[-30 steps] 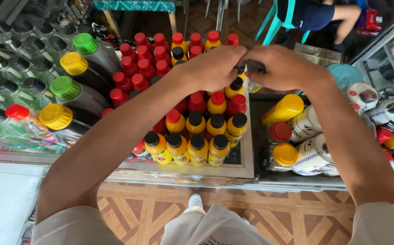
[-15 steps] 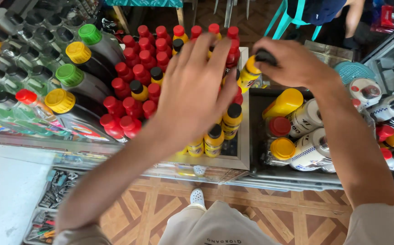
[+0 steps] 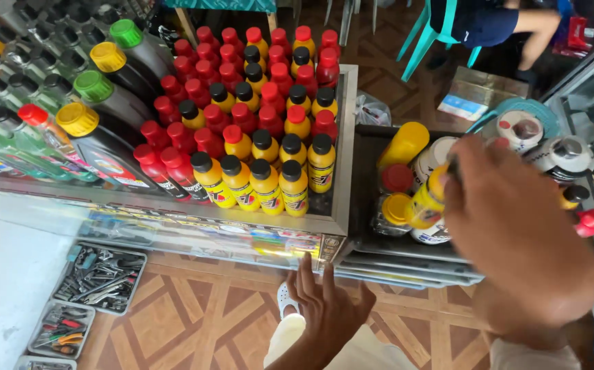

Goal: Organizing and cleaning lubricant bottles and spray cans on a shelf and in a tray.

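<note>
The right hand (image 3: pixel 516 240) is closed around a small yellow bottle (image 3: pixel 425 200) with a black cap, holding it tilted above the black tray (image 3: pixel 362 205); the hand is blurred and covers the bottle's upper part. The left hand (image 3: pixel 324 308) hangs low in front of the counter (image 3: pixel 173 226), fingers loosely spread and holding nothing, its fingertips just below the counter's glass front edge.

The tray sits just right of the wooden box (image 3: pixel 345 157) and carries a larger yellow bottle (image 3: pixel 403 144), a red-capped bottle (image 3: pixel 394 185) and several cans (image 3: pixel 564 154). The held bottle is right of the box, near these.

Inside the box stand rows of small bottles: yellow ones (image 3: pixel 256 181) with black or red caps at the front and right, red ones (image 3: pixel 180 137) behind and left. Left of the box are dark oil bottles (image 3: pixel 102 147) with yellow and green caps. Below the counter, left of the box, trays of tools (image 3: pixel 98 277) lie on the tiled floor (image 3: pixel 208 322).
</note>
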